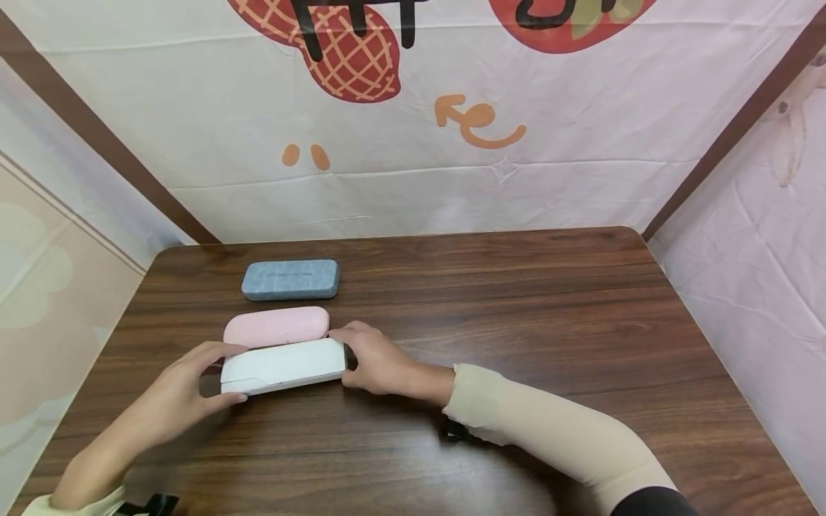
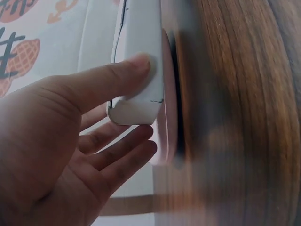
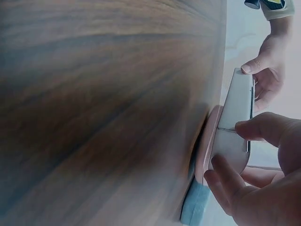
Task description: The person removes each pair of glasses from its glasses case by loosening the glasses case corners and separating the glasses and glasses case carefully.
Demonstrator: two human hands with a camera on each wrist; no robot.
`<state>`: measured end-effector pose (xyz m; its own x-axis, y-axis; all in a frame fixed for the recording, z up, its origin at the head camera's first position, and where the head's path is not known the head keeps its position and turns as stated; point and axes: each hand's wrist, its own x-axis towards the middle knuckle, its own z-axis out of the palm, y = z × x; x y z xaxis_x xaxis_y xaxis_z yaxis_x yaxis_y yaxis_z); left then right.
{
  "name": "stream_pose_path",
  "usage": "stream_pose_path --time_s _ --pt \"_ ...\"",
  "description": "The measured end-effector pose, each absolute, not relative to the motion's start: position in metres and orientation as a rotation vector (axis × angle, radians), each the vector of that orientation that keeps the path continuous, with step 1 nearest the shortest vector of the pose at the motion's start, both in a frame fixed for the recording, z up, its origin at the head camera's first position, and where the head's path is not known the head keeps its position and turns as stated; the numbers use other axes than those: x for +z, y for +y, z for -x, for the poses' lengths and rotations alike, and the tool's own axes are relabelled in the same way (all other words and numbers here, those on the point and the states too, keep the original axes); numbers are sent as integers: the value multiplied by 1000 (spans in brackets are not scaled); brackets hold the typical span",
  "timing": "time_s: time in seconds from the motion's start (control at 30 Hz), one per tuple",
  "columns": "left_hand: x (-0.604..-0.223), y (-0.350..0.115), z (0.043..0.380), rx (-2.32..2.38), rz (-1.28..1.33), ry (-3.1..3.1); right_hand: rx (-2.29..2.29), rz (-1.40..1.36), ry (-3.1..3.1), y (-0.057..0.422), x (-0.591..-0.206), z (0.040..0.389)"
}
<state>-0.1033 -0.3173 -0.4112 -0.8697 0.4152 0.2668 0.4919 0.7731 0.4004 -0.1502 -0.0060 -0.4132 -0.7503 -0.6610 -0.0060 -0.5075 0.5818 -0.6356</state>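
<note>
A white glasses case (image 1: 284,365) is held at both ends, its long side toward me. My left hand (image 1: 171,394) grips the left end, thumb on the near side and fingers at the far side. At the other end, my right hand (image 1: 381,362) pinches the case between thumb and fingers. Both wrist views show the white case (image 3: 235,106) raised off the tabletop. Just behind it lies a pink glasses case (image 1: 277,326), partly hidden by the white one. Farther back is a blue glasses case (image 1: 290,281) with faint lettering on its lid.
The dark wooden table (image 1: 516,315) reaches back to a white printed cloth (image 1: 413,193). More cloth hangs at the left and right sides. Wood surface extends to the right of the cases, with my right forearm across it.
</note>
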Motion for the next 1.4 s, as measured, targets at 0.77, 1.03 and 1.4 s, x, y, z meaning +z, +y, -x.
stream_pose_path --time_s 0.77,1.03,1.4 --pt "-391 -247 135 -772 794 -2907 -1006 900 2567 68 -397 171" --pt "-393 -221 150 -859 809 -2945 -1026 883 2591 97 -396 175" --pt "-399 -184 160 -801 844 -2937 -1078 851 2566 134 -399 180"
